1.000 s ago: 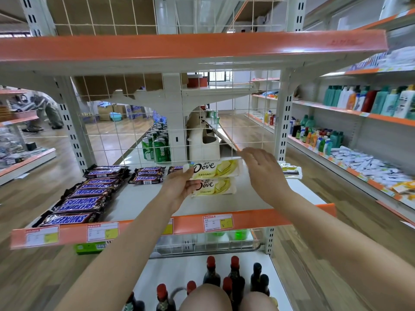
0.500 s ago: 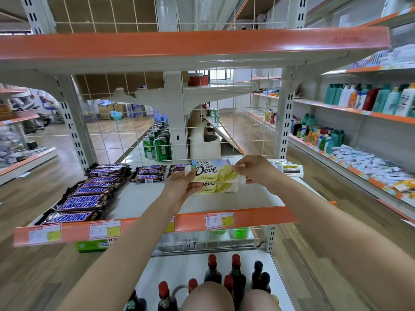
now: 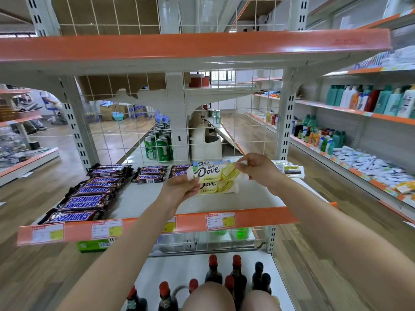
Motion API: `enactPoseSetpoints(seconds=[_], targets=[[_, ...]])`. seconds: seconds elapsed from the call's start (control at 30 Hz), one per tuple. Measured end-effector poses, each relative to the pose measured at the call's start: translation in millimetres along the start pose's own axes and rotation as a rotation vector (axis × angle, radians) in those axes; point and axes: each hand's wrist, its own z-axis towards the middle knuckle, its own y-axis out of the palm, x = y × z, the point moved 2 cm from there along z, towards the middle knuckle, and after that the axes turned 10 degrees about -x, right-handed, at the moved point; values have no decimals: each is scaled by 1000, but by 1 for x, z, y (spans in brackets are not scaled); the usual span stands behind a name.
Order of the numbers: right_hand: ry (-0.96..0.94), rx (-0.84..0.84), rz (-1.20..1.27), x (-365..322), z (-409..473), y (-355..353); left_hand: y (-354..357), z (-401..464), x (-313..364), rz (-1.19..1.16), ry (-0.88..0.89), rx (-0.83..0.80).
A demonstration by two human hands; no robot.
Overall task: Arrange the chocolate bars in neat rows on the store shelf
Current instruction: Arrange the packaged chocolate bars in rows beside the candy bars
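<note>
A grey metal shelf [image 3: 139, 198] with an orange front lip carrying price tags [image 3: 220, 221] fills the middle of the view; a white wire grid [image 3: 125, 131] backs it, and an orange-edged upper shelf [image 3: 193, 44] hangs across at twelve o'clock. Both hands hold one pale yellow chocolate bar [image 3: 213, 172] level above the shelf at centre; the left hand [image 3: 179, 190] pinches its left end, the right hand [image 3: 258, 168] pinches its right end with curled fingers. A second yellow bar [image 3: 219, 187] lies flat on the shelf just beneath it; dark brown bars [image 3: 85, 198] run in rows from nine towards eleven o'clock, with a few more [image 3: 150, 175] near the grid. At two o'clock small white packets [image 3: 289, 170] sit by the upright post. Red-capped bottles [image 3: 213, 269] stand on the lower shelf at six o'clock; green cans [image 3: 159, 147] show behind the grid. At three o'clock another rack [image 3: 359, 113] carries coloured bottles; the floor [image 3: 33, 194] is wood plank.
</note>
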Motion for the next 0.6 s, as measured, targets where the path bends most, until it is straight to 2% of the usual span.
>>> enactPoseSetpoints(seconds=[0.13,0.23,0.37,0.5,0.6], targets=[[8,17,7,3,3,1,-1,1,1,43,14,15],[68,15,149,5,5,1,-1,2,2,75,-1,38],[235,7,341,19,8,7,-4,4,0,92,-106,41],[357,-50,385,34,9,15,-7,6,-5,130,-230,23],[374,-52,360,41,10,19,-9,9,-8,230,-250,46]])
